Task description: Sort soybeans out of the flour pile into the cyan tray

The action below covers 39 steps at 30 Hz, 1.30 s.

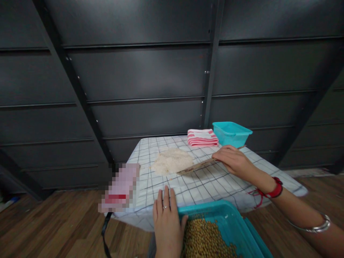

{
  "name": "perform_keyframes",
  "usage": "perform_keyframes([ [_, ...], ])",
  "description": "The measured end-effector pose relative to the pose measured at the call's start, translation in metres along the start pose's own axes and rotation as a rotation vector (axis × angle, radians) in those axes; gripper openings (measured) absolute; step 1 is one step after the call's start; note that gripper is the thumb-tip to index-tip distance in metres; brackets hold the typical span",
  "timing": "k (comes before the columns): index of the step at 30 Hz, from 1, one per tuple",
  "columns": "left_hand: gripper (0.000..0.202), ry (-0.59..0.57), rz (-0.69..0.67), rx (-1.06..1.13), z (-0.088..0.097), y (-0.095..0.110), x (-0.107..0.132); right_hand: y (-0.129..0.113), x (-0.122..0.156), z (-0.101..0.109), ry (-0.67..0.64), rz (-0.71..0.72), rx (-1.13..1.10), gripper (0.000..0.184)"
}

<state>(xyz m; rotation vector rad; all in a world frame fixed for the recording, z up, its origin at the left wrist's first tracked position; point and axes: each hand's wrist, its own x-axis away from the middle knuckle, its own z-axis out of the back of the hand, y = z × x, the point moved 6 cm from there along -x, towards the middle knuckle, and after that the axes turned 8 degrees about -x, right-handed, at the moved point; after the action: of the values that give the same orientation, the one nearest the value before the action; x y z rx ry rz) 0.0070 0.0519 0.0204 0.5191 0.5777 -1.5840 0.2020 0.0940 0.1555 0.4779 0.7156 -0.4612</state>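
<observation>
My right hand (232, 159) grips a long, thin brown strip (199, 166), perhaps bark or worn cardboard. Its far left tip reaches the edge of a pale, flour-like heap (172, 161) on the checked white cloth (150, 191). In the lower middle, my left hand (167, 218) lies with its fingers stretched out, nearly straight. Its thumb is at the rim of a teal plastic tray (227, 211), and the fingers extend past the tray's corner over the cloth. Small round yellow-brown beans or seeds (205, 238) lie inside this tray, which the lower frame edge cuts off.
At the table's back right stand a folded pink-and-white towel (202, 138) and a turquoise plastic basin (231, 133). A blurred-out pink flat object (122, 186) with a black strap (104, 234) sits at the left edge. Behind rises a dark panelled wall (145, 71); the floor (72, 218) is wood-patterned.
</observation>
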Motion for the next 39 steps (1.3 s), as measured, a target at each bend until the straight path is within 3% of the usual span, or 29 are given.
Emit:
perform_keyframes([
  [5, 0.057, 0.015, -0.001, 0.008, 0.0, 0.0, 0.001, 0.0, -0.004, 0.004, 0.015, 0.032, -0.001, 0.031],
  [13, 0.055, 0.021, -0.007, -0.005, 0.004, 0.0, -0.001, 0.007, -0.002, -0.009, -0.041, 0.018, 0.028, 0.03],
  [21, 0.055, -0.008, 0.005, 0.007, 0.002, 0.0, 0.0, -0.004, 0.0, 0.009, -0.037, 0.031, -0.006, 0.025],
  [30, 0.054, -0.016, 0.019, 0.02, 0.001, 0.0, 0.0, 0.001, 0.002, 0.001, -0.064, -0.007, 0.102, 0.029],
  [39, 0.056, -0.037, 0.02, 0.027, 0.002, 0.0, -0.001, -0.016, 0.008, 0.021, -0.07, 0.015, 0.084, 0.029],
])
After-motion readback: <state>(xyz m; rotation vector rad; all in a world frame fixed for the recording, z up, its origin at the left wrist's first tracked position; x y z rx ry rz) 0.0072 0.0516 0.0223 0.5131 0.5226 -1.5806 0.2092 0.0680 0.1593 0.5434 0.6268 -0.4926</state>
